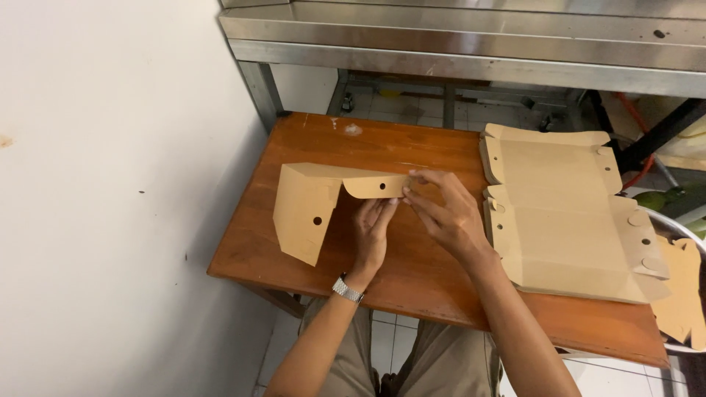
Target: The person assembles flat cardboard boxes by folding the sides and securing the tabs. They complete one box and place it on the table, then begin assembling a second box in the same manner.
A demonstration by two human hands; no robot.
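A half-folded brown cardboard box blank (312, 206), matte and stiff with crisp creases and small round punched holes, is held up just above the table. The right hand (447, 217) pinches its rounded tab between thumb and fingertips; the rest of the blank extends leftward from that grip, one angled panel hanging down. The left hand (371, 234), palm up with fingers loosely curled, sits just beneath the tab, touching its lower edge (a metal-link wristwatch (347, 290) is on that wrist). Just to the right of the right hand lies a stack of flat cardboard blanks (566, 220). All rests on a glossy reddish-brown wooden table (412, 272). Beyond the hands runs a stainless steel counter (471, 44); to the left stands a white wall (110, 184).
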